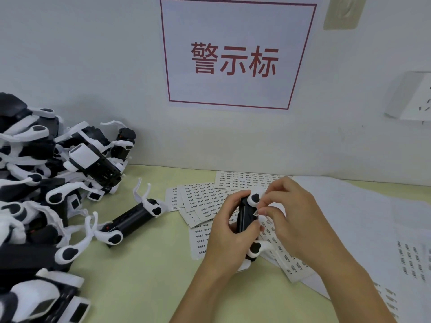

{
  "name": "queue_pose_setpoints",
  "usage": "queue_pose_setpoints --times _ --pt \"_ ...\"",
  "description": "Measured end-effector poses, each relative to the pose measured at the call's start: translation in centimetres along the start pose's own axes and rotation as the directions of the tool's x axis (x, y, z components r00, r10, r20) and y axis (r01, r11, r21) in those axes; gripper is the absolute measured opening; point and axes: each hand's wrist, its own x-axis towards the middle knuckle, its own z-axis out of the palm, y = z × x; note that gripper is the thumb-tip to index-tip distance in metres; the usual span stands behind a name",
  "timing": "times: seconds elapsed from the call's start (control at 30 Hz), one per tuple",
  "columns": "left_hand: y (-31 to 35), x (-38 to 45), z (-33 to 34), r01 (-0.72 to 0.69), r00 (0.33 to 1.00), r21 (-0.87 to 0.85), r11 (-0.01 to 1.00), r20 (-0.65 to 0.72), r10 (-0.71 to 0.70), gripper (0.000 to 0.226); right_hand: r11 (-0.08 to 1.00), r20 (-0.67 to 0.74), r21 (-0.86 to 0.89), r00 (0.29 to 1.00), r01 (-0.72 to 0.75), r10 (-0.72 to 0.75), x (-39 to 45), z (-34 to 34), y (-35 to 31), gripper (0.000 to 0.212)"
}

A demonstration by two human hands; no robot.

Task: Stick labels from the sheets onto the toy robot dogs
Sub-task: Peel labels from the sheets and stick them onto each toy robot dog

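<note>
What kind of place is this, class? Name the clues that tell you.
Probably a labelling station in a toy factory or assembly workshop. Clues: a heap of identical toy robot dogs, many printed label sheets spread on the table, and a red-framed wall sign above the spot.

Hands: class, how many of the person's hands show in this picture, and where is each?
2. The left hand grips the toy robot dog over the label sheets; the right hand pinches a label at its side.
</note>
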Motion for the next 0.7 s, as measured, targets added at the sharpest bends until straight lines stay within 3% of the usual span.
queue_pose_setpoints --times 0.7 --pt "0.18 -0.12 0.08 -0.027 1.0 -0.055 0.998 -0.013 0.026 0.041 0.998 0.024 -0.052 1.0 0.021 -0.02 0.03 0.04 0.03 0.022"
